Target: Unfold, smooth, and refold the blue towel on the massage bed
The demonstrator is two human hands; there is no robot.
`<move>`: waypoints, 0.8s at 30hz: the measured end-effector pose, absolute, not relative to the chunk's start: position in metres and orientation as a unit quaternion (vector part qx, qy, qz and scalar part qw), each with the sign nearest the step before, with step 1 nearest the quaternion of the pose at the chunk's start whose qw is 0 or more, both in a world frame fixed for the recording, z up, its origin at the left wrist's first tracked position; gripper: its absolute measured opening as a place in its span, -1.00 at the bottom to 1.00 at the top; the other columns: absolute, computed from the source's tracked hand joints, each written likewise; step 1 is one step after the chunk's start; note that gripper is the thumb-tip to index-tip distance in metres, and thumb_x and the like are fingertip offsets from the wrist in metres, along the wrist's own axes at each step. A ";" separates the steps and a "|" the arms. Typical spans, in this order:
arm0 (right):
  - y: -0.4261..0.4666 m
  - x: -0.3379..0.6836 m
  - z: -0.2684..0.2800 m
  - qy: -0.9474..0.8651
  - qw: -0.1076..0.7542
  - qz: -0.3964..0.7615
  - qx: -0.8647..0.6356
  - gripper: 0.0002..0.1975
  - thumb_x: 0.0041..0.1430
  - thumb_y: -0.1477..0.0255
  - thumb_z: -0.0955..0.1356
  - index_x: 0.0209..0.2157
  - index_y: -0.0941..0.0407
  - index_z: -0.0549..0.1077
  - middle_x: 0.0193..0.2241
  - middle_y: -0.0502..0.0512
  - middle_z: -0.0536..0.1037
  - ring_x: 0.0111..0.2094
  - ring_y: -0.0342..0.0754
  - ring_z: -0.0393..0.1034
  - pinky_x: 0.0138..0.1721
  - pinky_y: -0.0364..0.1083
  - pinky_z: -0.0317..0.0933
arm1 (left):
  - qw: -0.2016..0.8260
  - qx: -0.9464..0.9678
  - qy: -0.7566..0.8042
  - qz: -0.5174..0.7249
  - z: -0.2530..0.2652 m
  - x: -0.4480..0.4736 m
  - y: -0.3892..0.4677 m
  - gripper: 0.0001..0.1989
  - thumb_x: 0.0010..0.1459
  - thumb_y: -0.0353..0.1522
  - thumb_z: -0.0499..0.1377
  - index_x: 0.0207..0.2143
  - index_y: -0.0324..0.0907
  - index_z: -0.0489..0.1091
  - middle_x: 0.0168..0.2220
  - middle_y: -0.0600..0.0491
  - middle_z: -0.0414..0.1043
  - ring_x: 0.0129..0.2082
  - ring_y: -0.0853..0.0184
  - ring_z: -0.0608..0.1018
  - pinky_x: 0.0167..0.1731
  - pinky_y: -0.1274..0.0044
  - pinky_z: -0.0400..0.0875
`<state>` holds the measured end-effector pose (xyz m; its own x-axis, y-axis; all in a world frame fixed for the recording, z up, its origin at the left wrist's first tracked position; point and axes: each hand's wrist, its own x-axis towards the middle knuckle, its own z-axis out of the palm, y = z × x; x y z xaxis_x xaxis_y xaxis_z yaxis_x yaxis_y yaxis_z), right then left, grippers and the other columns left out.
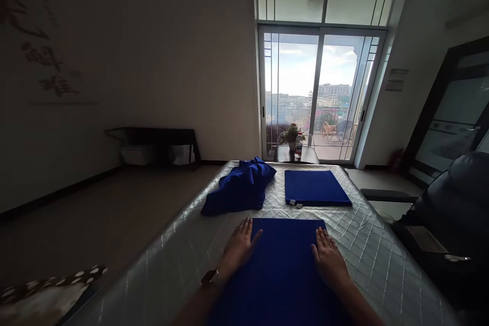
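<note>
A blue cloth [284,270] lies flat and smooth in front of me, its near end running out of view at the bottom. On its left edge rests my left hand [240,242], fingers stretched forward and thumb spread over the fabric. My right hand [327,254] lies flat along the right edge, fingers extended. Neither hand grips anything. Beyond the cloth, to the right, sits a neatly folded blue cloth [315,187] with small white tags at its near edge. A crumpled blue cloth [244,186] is heaped to the left of it.
Everything lies on a table with a silvery quilted cover [183,249]. A small table [282,154] with a plant [292,132] and a bottle [298,145] stands behind it, before sliding glass doors. A dark chair [458,198] is at the right, a low black bench [160,137] far left.
</note>
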<state>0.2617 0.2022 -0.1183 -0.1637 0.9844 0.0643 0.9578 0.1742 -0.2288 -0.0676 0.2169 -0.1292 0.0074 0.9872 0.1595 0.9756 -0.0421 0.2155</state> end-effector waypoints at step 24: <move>0.199 0.261 -0.112 -0.754 0.112 0.076 -0.643 -0.33 0.41 0.27 0.01 0.42 0.32 0.03 0.45 0.22 0.00 0.47 0.01 -0.21 0.45 0.06 -0.23 | 0.046 0.799 0.582 0.142 -0.111 0.053 0.208 -0.26 0.45 0.00 -0.31 0.41 -0.30 0.11 0.43 -0.15 0.09 0.45 0.13 0.11 0.41 0.20 0.06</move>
<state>0.2614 0.1987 -0.1120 -0.1477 0.9865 0.0710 0.9521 0.1612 -0.2597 0.0534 0.2082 -0.1114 0.2813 0.9439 0.1728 0.9177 -0.3173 0.2391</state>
